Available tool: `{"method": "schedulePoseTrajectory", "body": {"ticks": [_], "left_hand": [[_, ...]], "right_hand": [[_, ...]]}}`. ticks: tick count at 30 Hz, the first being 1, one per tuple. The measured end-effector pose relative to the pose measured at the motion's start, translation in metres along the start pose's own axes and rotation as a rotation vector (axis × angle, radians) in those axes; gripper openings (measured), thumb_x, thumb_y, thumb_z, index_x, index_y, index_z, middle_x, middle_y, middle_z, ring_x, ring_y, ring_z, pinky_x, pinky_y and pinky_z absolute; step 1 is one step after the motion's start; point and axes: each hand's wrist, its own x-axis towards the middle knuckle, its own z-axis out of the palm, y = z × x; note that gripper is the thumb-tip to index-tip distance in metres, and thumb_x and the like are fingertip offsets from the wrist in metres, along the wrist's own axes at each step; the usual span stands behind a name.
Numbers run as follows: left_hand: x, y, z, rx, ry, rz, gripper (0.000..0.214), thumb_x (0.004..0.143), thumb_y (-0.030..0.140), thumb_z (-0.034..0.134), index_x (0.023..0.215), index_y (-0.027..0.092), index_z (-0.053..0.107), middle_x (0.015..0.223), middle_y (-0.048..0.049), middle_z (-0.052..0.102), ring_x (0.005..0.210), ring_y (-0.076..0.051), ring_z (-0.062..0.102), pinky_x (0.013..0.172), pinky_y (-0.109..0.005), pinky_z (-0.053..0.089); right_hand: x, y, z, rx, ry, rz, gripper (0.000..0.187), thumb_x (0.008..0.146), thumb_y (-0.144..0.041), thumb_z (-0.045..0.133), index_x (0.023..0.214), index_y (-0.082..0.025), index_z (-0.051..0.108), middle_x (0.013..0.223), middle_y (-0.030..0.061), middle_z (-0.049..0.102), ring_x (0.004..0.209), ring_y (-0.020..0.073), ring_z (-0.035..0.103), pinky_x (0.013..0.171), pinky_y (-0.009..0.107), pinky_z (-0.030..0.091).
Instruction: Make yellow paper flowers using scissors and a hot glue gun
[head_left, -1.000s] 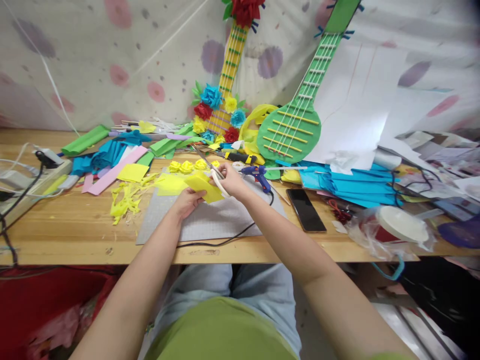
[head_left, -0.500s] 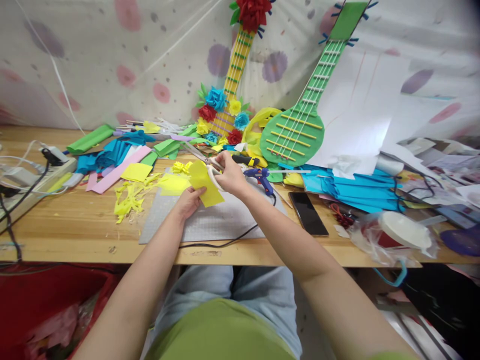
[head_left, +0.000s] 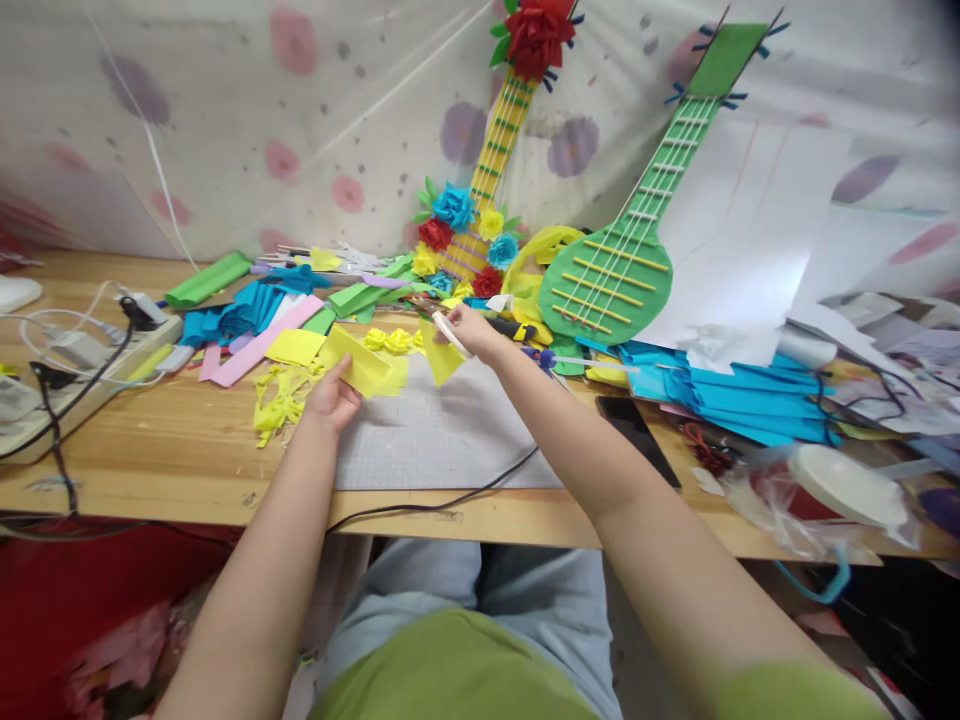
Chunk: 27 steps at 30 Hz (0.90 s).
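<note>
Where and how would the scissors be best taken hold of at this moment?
Probably by the white handle, coming from the person's near right side. The blades point away and to the left, so the handle end faces the body. The right hand grips at that end.

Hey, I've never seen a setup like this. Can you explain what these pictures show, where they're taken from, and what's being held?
There's no machine here, just a person's bare hands. Every picture comes from a camera worn on the head, looking forward and down.

The left hand holds a yellow sheet. The right hand holds white-handled scissors; a yellow piece hangs beside them, though I can't tell whether the fingers pinch it.

On the wooden table lie a grey mat, yellow paper flowers, a phone and blue paper. At the back stands a green guitar-like craft.
</note>
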Motion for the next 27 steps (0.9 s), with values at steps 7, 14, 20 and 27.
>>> {"method": "schedulePoseTrajectory", "body": {"ticks": [7,14,20,27], "left_hand": [[0.008,0.052,0.011,-0.128,-0.012,0.063,0.023,0.089,0.015,0.044,0.102,0.018,0.062,0.071,0.0002,0.072,0.067,-0.01,0.068,0.07,-0.018,0.054],[0.013,0.053,-0.012,-0.146,0.045,0.009,0.023,0.09,0.016,0.042,0.101,0.015,0.063,0.068,-0.0004,0.071,0.063,-0.009,0.068,0.067,-0.017,0.054],[0.01,0.036,-0.013,-0.074,0.042,-0.081,0.026,0.089,0.017,0.045,0.111,0.014,0.06,0.068,-0.0017,0.071,0.065,-0.011,0.068,0.068,-0.018,0.054],[-0.002,0.01,0.011,-0.02,0.028,-0.252,0.031,0.091,0.022,0.042,0.115,0.012,0.058,0.068,-0.003,0.071,0.063,-0.012,0.067,0.064,-0.019,0.054]], "right_hand": [[0.018,-0.024,0.045,0.044,-0.423,-0.04,0.026,0.06,-0.018,0.068,0.071,-0.018,0.044,0.058,-0.0054,0.05,0.051,0.0072,0.044,0.049,0.019,0.032],[0.043,-0.033,0.087,-0.344,-0.339,-0.204,0.027,0.062,-0.024,0.068,0.079,-0.018,0.048,0.083,-0.0004,0.06,0.072,0.0113,0.052,0.057,0.02,0.035],[0.048,-0.028,0.105,-0.493,-0.171,-0.314,0.03,0.067,-0.028,0.061,0.093,-0.02,0.048,0.097,0.0066,0.062,0.08,0.0186,0.055,0.066,0.026,0.04],[0.024,-0.002,0.069,-0.33,0.06,-0.187,0.036,0.07,-0.044,0.06,0.094,-0.019,0.048,0.088,0.0042,0.062,0.077,0.0177,0.056,0.066,0.026,0.04]]}}
